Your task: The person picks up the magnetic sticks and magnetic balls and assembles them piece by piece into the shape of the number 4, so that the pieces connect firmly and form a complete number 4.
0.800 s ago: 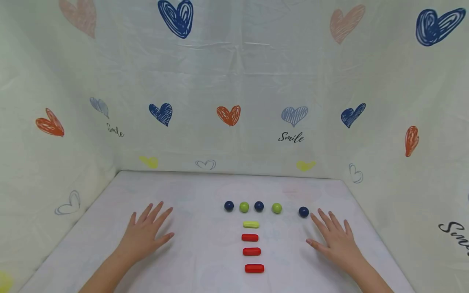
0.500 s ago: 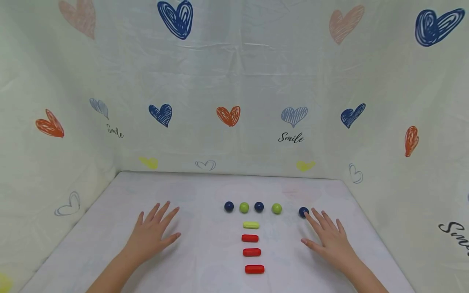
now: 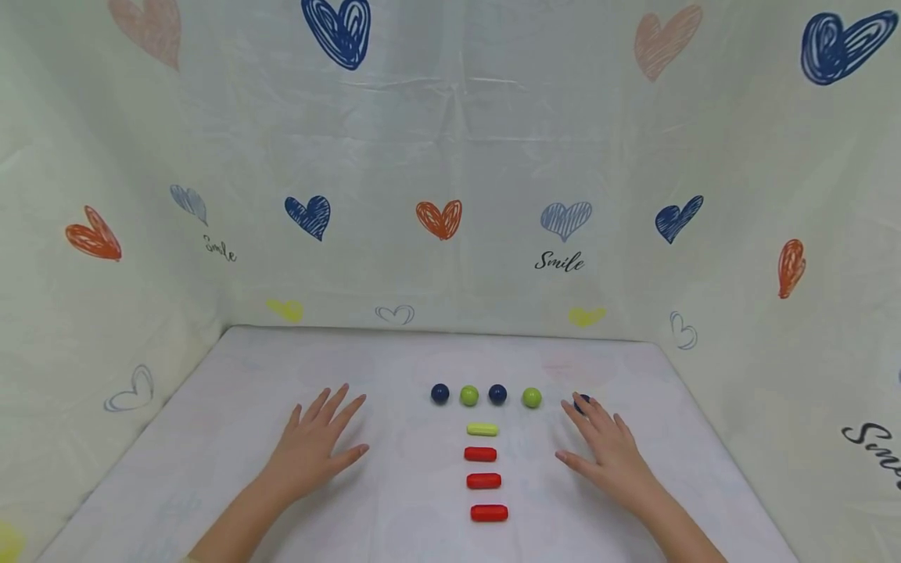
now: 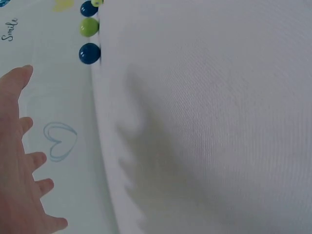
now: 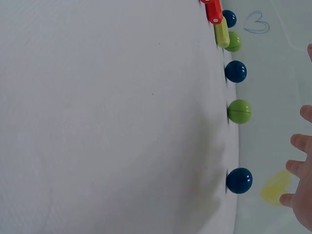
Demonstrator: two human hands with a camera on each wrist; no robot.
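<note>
Fingers spread, my left hand (image 3: 304,455) hovers over the left half of the white table, its shadow falling on the cloth in the left wrist view. My right hand (image 3: 614,460) hovers likewise on the right and holds nothing. Its fingers partly hide the rightmost dark blue round bead (image 3: 581,403) in the head view. Further left in that row lie a green round bead (image 3: 531,397), a blue one, another green one and a blue bead (image 3: 439,393) at the left end. Below it, a yellow-green long bead (image 3: 482,429) and three red long beads (image 3: 483,481) form a column.
The white table (image 3: 394,360) is closed in at the back and sides by a pale curtain (image 3: 493,156) printed with hearts and "Smile". The bead column lies between the two hands, with bare cloth on either side of it.
Both hands have moved inward: the left one to the right, the right one to the left, now overlapping the rightmost blue bead. The beads have stayed in place.
</note>
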